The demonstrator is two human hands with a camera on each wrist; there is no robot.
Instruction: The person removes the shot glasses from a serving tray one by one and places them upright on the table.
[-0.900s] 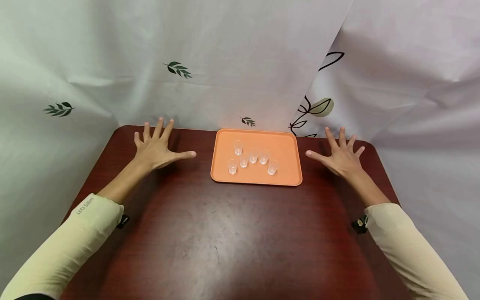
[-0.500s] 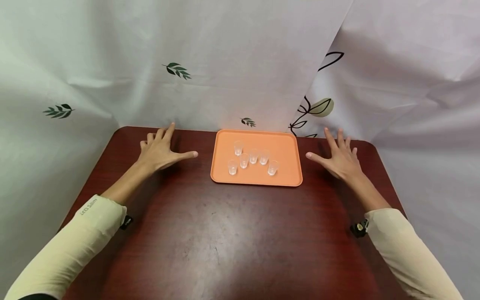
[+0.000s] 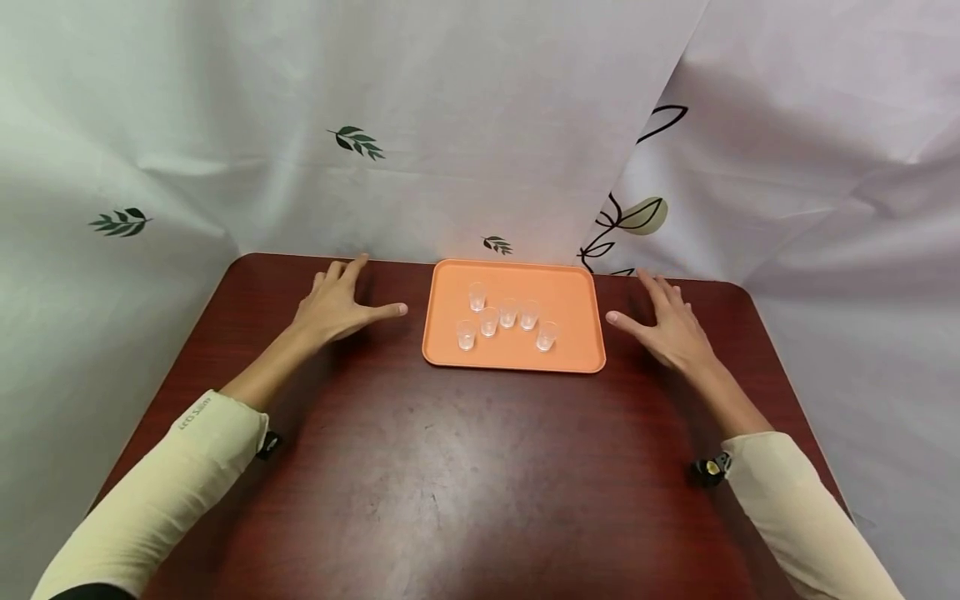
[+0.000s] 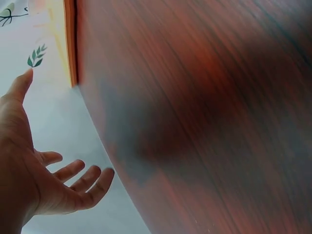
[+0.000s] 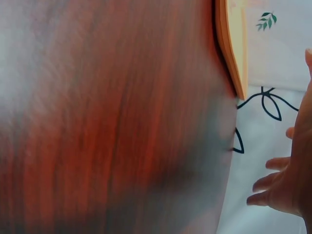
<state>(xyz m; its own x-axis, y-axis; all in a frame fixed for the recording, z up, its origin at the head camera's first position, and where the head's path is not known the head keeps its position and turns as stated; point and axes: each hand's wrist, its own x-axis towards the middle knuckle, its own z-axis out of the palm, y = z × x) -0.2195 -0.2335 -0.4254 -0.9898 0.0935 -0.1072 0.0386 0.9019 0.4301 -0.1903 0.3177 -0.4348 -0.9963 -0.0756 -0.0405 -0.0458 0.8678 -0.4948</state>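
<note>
head view — left hand [image 3: 333, 308] and right hand [image 3: 671, 332], well spread and holding nothing, flank, without touching, the orange tray [image 3: 572, 292] at the back of the table [image 3: 450, 475] — there, probably, to keep the six clear cups [image 3: 507, 314] standing together.

Room beside tray [image 3: 507, 354], cups [image 3: 507, 313] within

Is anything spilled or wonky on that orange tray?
Nothing looks wrong. The six small clear cups stand upright, just scattered unevenly on the orange rectangular tray, which lies flat on the red-brown wood-grained table. No spill shows; tiny cracks would be too small to see.
</note>
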